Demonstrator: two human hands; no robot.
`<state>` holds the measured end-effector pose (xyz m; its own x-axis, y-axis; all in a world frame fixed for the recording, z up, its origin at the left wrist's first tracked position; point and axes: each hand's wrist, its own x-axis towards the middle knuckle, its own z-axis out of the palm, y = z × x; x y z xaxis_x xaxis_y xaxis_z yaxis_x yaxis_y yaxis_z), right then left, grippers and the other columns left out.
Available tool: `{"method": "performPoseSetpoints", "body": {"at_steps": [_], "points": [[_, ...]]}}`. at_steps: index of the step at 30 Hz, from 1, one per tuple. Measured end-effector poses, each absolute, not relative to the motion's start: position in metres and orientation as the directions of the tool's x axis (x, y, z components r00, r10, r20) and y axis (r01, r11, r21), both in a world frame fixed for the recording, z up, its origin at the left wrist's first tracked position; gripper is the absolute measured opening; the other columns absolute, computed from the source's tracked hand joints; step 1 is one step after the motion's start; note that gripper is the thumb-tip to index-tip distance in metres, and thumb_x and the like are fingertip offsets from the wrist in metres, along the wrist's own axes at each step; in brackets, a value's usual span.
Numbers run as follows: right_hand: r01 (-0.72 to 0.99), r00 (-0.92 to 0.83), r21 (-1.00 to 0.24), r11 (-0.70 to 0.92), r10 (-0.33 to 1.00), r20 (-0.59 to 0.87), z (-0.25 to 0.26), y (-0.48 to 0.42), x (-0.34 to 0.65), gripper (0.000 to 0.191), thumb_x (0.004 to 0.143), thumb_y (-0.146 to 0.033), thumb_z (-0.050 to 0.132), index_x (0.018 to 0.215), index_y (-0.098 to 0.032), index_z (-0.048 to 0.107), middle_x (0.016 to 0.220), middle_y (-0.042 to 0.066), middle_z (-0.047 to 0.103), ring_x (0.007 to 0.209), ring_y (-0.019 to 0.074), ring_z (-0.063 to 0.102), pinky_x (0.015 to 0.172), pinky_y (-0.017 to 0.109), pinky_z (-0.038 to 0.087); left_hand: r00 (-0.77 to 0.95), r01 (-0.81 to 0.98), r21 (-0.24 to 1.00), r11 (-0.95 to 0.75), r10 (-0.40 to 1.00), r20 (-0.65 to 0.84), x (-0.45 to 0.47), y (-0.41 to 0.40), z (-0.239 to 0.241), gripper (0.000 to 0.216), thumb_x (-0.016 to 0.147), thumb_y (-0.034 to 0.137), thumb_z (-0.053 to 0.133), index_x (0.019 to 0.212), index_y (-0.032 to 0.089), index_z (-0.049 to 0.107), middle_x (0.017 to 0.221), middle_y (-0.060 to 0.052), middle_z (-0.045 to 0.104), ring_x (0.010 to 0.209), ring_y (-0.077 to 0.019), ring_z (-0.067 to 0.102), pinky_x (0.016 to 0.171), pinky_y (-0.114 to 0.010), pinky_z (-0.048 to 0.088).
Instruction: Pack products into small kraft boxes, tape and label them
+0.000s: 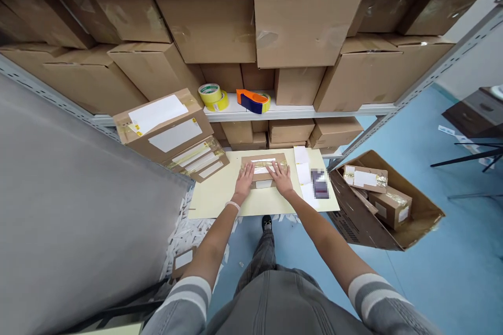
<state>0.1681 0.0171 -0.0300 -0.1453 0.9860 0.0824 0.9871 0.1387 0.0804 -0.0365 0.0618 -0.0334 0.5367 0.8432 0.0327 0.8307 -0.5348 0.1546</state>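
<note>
Small box [261, 171] mid-frame on bench [220, 196]; tape [259, 165] across top, so sealing looks mostly done. Left hand [245, 178], right hand [281, 178] apart, pressed flat on it, gripping nothing. Remaining work: can't tell.

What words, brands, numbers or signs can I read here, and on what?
None is legible.
White paper labels on the brown cardboard boxes: too small.
Printing inside the round yellow tape roll: too small.
Dark print on the large open brown cardboard carton: too blurred.
</note>
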Motion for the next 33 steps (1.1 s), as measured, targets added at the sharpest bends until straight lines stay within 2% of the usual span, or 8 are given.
{"method": "performPoseSetpoints", "body": {"at_steps": [7, 12, 18, 24, 28, 30, 33], "points": [[0.984, -0.159, 0.090, 0.153, 0.985, 0.065, -0.031, 0.031, 0.173, 0.089, 0.077, 0.004, 0.043, 0.155, -0.030, 0.018, 0.162, 0.006, 0.014, 0.149, 0.0297, 0.015, 0.113, 0.067, 0.018, 0.487, 0.862, 0.133, -0.489, 0.872, 0.047, -0.020, 0.077, -0.030, 0.090, 0.078, 0.003, 0.043, 0.156, 0.016, 0.001, 0.162, -0.011, 0.014, 0.151, -0.0224, 0.007, 0.121, -0.056, 0.005], [0.985, -0.164, 0.062, 0.159, 0.983, 0.079, -0.033, 0.028, 0.174, 0.089, 0.076, 0.003, 0.040, 0.156, -0.027, 0.017, 0.162, 0.007, 0.016, 0.150, 0.0291, 0.011, 0.114, 0.067, 0.013, 0.484, 0.853, 0.188, -0.487, 0.873, 0.066, 0.029, 0.069, -0.027, 0.085, 0.078, 0.008, 0.046, 0.156, 0.009, 0.009, 0.162, -0.012, 0.015, 0.151, -0.0213, 0.006, 0.123, -0.049, 0.005], [0.989, -0.148, 0.001, 0.148, 0.986, 0.073, -0.032, 0.027, 0.175, 0.072, 0.086, -0.006, 0.035, 0.156, -0.014, 0.018, 0.161, 0.011, 0.020, 0.151, 0.0253, 0.009, 0.118, 0.062, 0.006, 0.415, 0.873, 0.245, -0.423, 0.906, 0.085, 0.067, 0.065, -0.027, 0.076, 0.085, 0.013, 0.042, 0.155, 0.007, 0.012, 0.161, -0.015, 0.018, 0.151, -0.0235, 0.009, 0.123, -0.049, 0.008], [0.990, -0.122, -0.070, 0.120, 0.992, -0.032, -0.018, 0.027, 0.173, 0.071, 0.086, -0.008, 0.038, 0.155, -0.014, 0.022, 0.161, 0.012, 0.020, 0.150, 0.0253, 0.012, 0.117, 0.061, 0.001, 0.413, 0.877, 0.235, -0.419, 0.908, 0.077, 0.068, 0.068, -0.029, 0.076, 0.086, 0.015, 0.042, 0.155, 0.008, 0.012, 0.162, -0.015, 0.016, 0.151, -0.0234, 0.008, 0.123, -0.048, 0.008], [0.976, -0.080, -0.215, 0.043, 0.983, -0.167, 0.022, 0.044, 0.170, 0.060, 0.088, -0.016, 0.041, 0.148, -0.016, 0.039, 0.154, 0.014, 0.038, 0.145, 0.0309, 0.028, 0.114, 0.065, 0.008, 0.392, 0.884, 0.253, -0.393, 0.918, 0.055, 0.069, 0.070, -0.030, 0.073, 0.086, 0.010, 0.039, 0.155, 0.009, 0.016, 0.162, -0.013, 0.016, 0.151, -0.0225, 0.006, 0.124, -0.047, 0.007], [0.954, -0.071, -0.298, 0.038, 0.992, -0.100, 0.058, 0.067, 0.169, 0.050, 0.092, -0.021, 0.036, 0.141, -0.019, 0.049, 0.148, 0.013, 0.047, 0.140, 0.0293, 0.037, 0.115, 0.060, 0.016, 0.404, 0.877, 0.267, -0.399, 0.914, 0.039, 0.069, 0.071, -0.031, 0.077, 0.083, 0.008, 0.042, 0.155, 0.009, 0.015, 0.162, -0.013, 0.016, 0.151, -0.0232, 0.004, 0.123, -0.049, 0.005], [0.907, -0.158, -0.356, 0.226, 0.965, 0.211, 0.124, 0.119, 0.167, 0.049, 0.096, -0.026, 0.033, 0.141, -0.014, 0.048, 0.148, 0.014, 0.046, 0.140, 0.0269, 0.036, 0.116, 0.047, 0.024, 0.419, 0.870, 0.271, -0.411, 0.908, 0.032, 0.069, 0.070, -0.032, 0.086, 0.078, 0.008, 0.048, 0.155, 0.006, 0.010, 0.161, -0.015, 0.012, 0.150, -0.0243, -0.001, 0.123, -0.050, 0.002]]}}
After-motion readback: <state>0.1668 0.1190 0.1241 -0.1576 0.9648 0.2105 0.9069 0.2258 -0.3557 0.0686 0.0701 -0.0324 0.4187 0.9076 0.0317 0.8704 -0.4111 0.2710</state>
